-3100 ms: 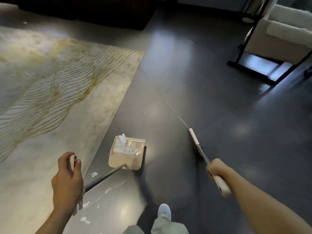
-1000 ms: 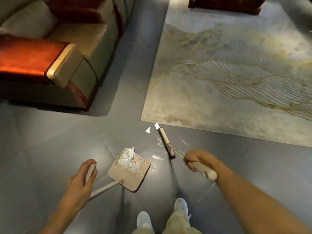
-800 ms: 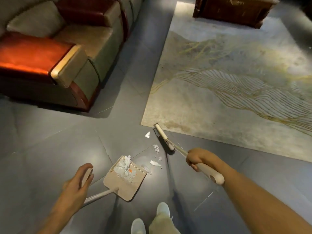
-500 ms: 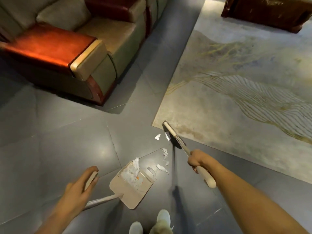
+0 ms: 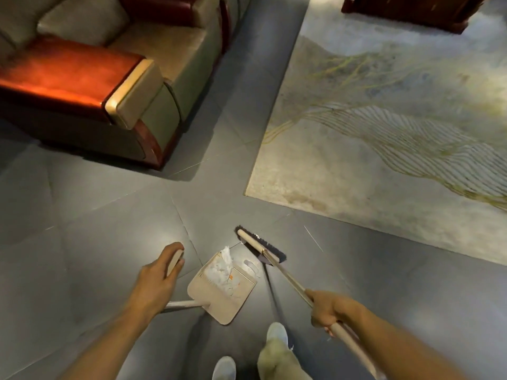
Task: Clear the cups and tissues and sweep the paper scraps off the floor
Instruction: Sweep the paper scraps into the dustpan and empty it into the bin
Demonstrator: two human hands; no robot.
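A beige dustpan (image 5: 219, 303) lies on the dark tiled floor in front of my feet, with crumpled white tissue and paper scraps (image 5: 223, 270) piled in it. My left hand (image 5: 157, 281) grips the top of its long handle. My right hand (image 5: 330, 308) grips the pole of a beige broom (image 5: 259, 248), whose dark bristles touch the floor right at the dustpan's open mouth. A blurred pale scrap (image 5: 251, 266) lies between the broom head and the pan's lip.
A sofa (image 5: 115, 78) with a red glossy armrest stands at the upper left. A pale rug (image 5: 384, 138) with gold lines covers the floor at the right, and dark wooden furniture (image 5: 411, 9) sits at its far end. My shoes (image 5: 277, 333) are just behind the dustpan.
The broom head has swept back from the rug's corner to the dustpan's mouth. The loose scraps that lay on the floor have mostly gone into or against the pan.
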